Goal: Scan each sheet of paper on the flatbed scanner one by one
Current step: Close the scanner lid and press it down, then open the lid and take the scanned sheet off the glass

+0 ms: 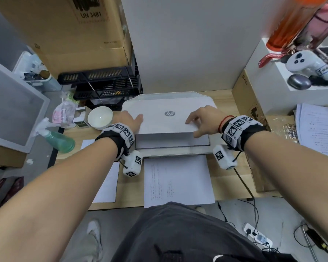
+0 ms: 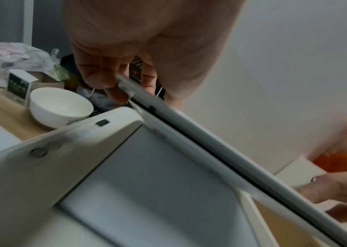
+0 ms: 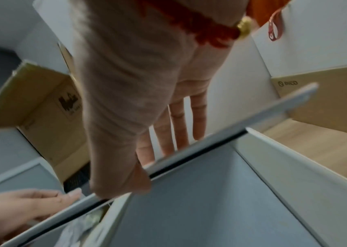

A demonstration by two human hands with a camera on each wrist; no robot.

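On the wooden desk the white HP flatbed scanner sits with its lid part-raised over bare glass, left hand gripping the lid's left edge, right hand pinching its front edge, a printed sheet lying just before it, an empty white bowl to its left.

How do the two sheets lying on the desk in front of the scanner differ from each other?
The middle sheet shows printed lines of text; the left sheet looks blank. The middle sheet lies directly in front of the scanner in full view and overhangs the desk edge; the left sheet lies off to the side, partly hidden under the left forearm, and stays on the desk. Both are white and lie flat.
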